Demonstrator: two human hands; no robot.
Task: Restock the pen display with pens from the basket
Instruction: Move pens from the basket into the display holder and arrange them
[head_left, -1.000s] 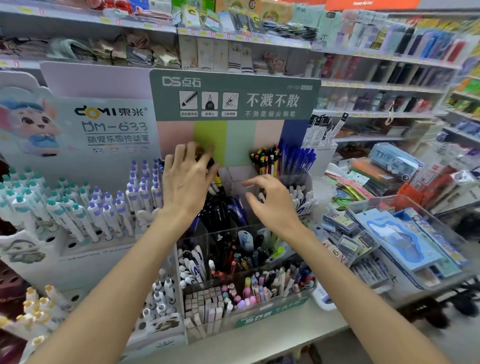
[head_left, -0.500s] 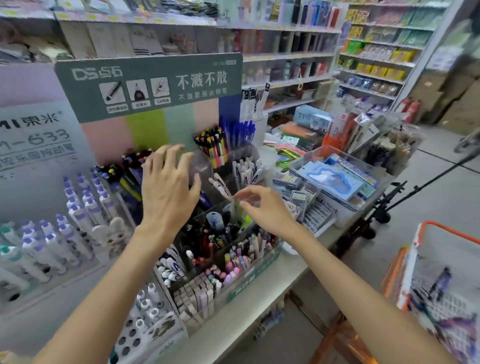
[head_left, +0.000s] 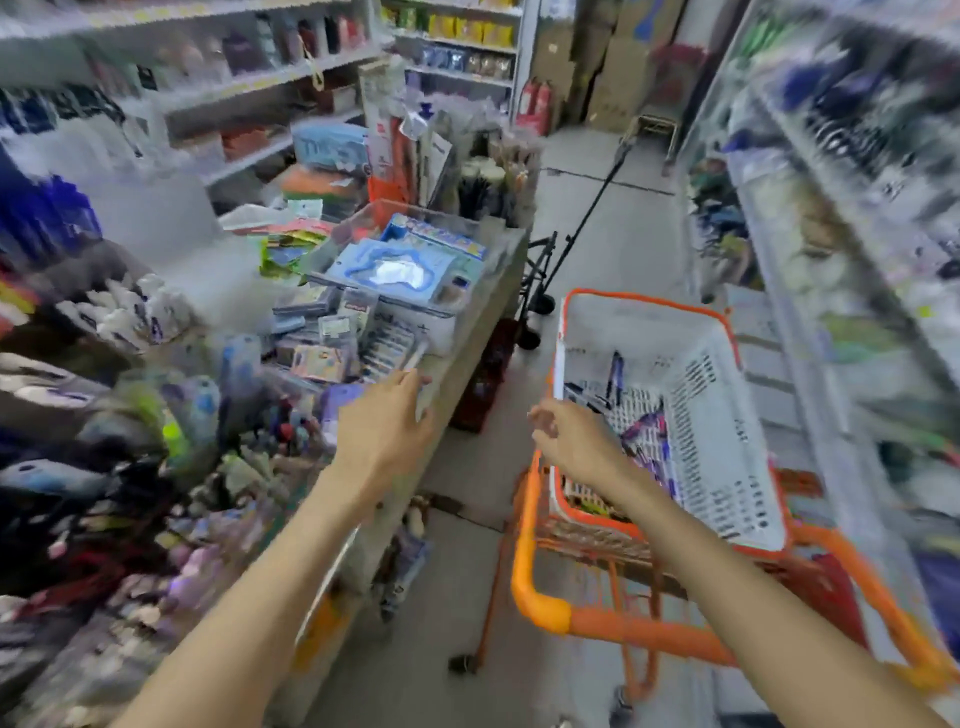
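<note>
Two bare forearms, sleeveless as far as the frame's lower edge at 6 o'clock, end in the left hand and right hand, both without rings, watch or gloves

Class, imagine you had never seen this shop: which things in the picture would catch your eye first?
The white basket with its orange rim, right of centre on an orange trolley, stands out. Both bare hands reach forward: the right hand at the basket, the left hand over the blurred counter.

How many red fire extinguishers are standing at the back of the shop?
2: the left red fire extinguisher and the right red fire extinguisher stand side by side on the floor by the far shelf end. Others may be hidden.
</note>
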